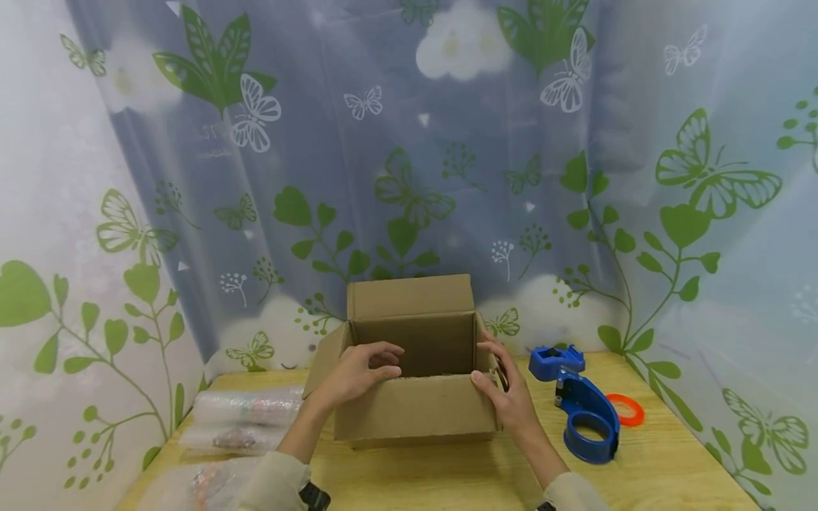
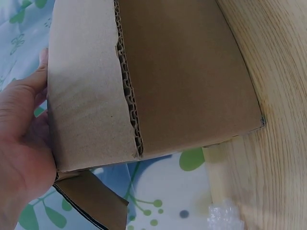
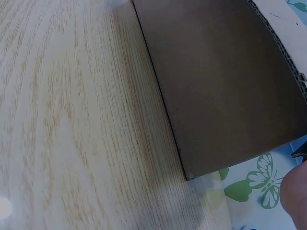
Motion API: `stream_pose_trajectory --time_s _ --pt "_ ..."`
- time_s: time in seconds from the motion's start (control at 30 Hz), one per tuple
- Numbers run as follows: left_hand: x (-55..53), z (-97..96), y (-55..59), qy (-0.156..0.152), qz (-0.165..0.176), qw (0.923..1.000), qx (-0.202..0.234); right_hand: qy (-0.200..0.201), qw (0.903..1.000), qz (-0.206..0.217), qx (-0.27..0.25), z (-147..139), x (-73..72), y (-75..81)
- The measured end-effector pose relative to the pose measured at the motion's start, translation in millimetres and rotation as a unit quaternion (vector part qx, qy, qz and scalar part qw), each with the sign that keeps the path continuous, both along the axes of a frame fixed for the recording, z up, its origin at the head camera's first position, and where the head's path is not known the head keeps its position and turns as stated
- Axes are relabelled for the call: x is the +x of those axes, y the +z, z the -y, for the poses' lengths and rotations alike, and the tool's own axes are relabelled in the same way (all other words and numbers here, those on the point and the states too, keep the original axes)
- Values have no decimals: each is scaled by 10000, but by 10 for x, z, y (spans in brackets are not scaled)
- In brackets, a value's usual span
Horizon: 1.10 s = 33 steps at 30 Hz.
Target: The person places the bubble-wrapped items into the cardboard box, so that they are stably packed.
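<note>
An open-topped cardboard box [image 1: 415, 408] stands on the wooden table, with its near flap folded down over the front. My left hand [image 1: 361, 372] reaches over the near left corner, thumb and fingers loosely bent above the opening. In the left wrist view, that hand [image 2: 24, 129] lies along the folded edge of the near flap [image 2: 86, 96]. At the near right corner my right hand [image 1: 511, 394] grips the box, thumb at the near edge and fingers along the right side. Only part of the right hand [image 3: 297, 191] shows in the right wrist view.
Several bubble-wrapped items [image 1: 239, 419] lie left of the box. To the right are a blue tape dispenser [image 1: 588, 419], another blue holder [image 1: 554, 362] and an orange tape roll [image 1: 626, 410]. A patterned curtain [image 1: 409, 177] hangs behind the table [image 1: 409, 482].
</note>
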<state>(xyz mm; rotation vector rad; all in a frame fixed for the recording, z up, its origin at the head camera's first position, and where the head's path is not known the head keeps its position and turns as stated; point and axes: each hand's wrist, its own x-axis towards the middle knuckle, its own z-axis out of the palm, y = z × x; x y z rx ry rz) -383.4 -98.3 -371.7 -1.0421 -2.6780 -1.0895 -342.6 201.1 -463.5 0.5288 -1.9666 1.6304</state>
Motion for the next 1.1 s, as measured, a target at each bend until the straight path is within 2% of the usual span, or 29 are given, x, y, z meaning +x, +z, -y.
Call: stream_pose_trajectory --time_s 0.3,0.77,1.1 --pt "19 11 8 66 58 10000 -11 69 10000 -66 -26 4 -9 3" --pt "37 35 26 64 250 9986 455 6 10000 -6 -31 5 5 -6" --pt "80 234 109 38 305 9967 750 -31 10000 64 -30 12 7 -4"
